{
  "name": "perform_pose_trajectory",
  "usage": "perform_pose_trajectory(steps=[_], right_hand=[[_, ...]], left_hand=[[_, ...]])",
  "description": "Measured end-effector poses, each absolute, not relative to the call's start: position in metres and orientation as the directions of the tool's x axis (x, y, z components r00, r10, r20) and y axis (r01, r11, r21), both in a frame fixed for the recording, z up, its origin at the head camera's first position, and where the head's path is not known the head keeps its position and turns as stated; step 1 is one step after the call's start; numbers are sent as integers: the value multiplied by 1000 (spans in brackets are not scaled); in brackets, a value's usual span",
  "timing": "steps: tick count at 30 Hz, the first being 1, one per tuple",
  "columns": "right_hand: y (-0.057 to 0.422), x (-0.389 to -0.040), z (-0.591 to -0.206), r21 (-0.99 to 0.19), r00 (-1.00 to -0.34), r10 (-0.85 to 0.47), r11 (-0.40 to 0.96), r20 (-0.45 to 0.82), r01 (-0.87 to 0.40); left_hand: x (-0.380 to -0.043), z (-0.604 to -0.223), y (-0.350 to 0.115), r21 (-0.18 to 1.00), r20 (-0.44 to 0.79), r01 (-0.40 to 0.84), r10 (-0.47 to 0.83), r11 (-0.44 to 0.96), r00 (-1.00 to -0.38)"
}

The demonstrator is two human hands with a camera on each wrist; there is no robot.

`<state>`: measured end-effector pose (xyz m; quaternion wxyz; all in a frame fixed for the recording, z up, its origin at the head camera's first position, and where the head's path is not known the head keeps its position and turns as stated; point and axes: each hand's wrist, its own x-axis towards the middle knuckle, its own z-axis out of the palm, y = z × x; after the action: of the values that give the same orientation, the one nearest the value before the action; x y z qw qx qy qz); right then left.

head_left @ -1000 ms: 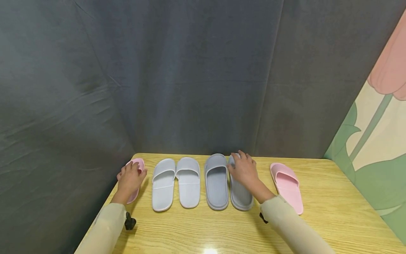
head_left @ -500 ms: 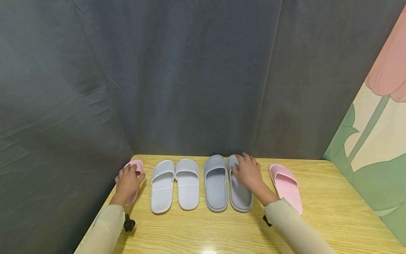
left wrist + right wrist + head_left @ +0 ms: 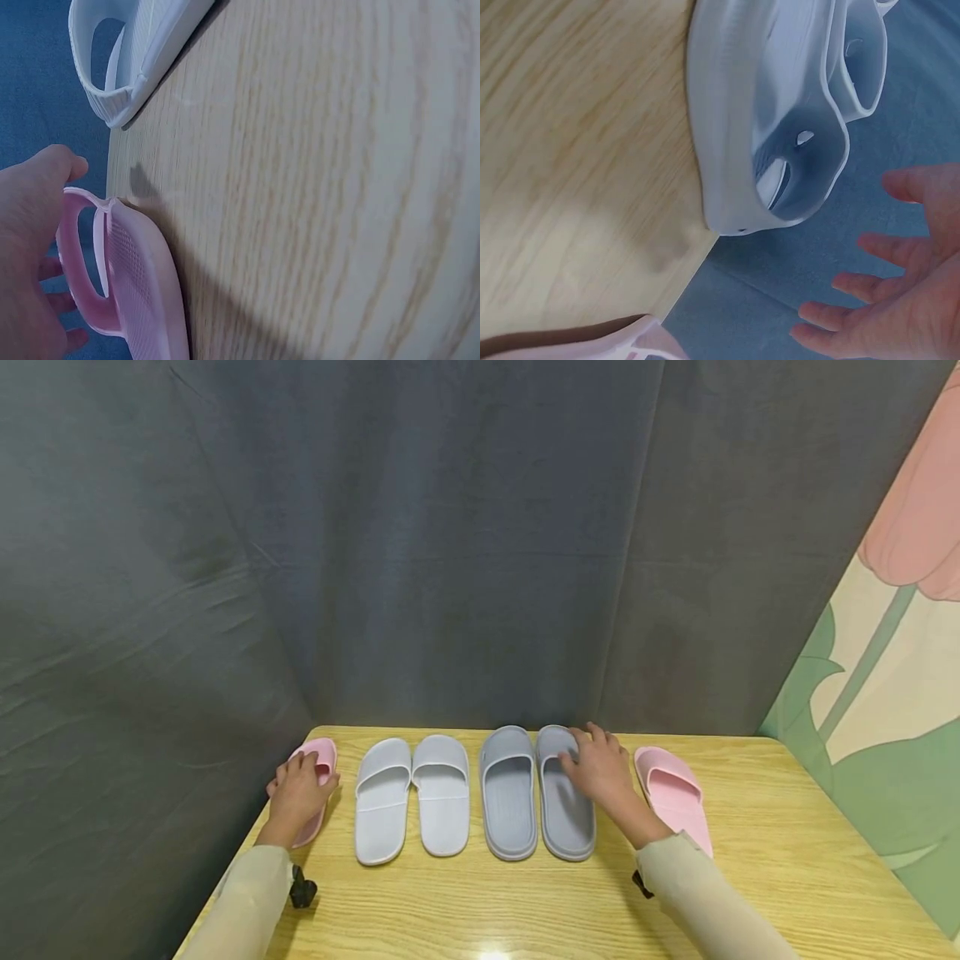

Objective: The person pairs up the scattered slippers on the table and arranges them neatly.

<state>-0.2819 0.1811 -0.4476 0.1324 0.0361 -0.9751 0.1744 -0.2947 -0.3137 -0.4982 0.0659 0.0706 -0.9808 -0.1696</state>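
Note:
My left hand [image 3: 297, 789] is over the strap of a pink slipper [image 3: 324, 750] at the table's left end. In the left wrist view its thumb and fingers are spread beside the pink strap [image 3: 90, 300], gripping nothing; contact cannot be told. My right hand [image 3: 602, 770], fingers loosely spread and holding nothing, hovers by the right edge of a grey slipper [image 3: 567, 818]. The right wrist view shows a gap between that hand [image 3: 900, 285] and the grey strap [image 3: 810, 172]. Farther right lies the other pink slipper [image 3: 677, 793], tilted in angle, partly behind my right forearm.
Two white slippers, the left one [image 3: 381, 827] and the right one [image 3: 444, 818], lie side by side. Next to them is the other grey slipper [image 3: 510, 810]. A wooden table [image 3: 450, 902] carries everything, with a dark curtain [image 3: 465, 568] behind and a flower-patterned panel [image 3: 900, 735] at right.
My right hand has shifted rightward from above the grey slipper's strap to its right edge. My left hand stays over the left pink slipper. The slippers keep their places.

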Motion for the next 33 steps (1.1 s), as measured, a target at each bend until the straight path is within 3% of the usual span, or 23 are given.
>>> perform_pose_trajectory(steps=[33], right_hand=[[231, -272, -455, -316, -986, 52, 949, 159, -1]], left_hand=[[-303, -505, -316, 378, 87, -139, -184, 915, -979]])
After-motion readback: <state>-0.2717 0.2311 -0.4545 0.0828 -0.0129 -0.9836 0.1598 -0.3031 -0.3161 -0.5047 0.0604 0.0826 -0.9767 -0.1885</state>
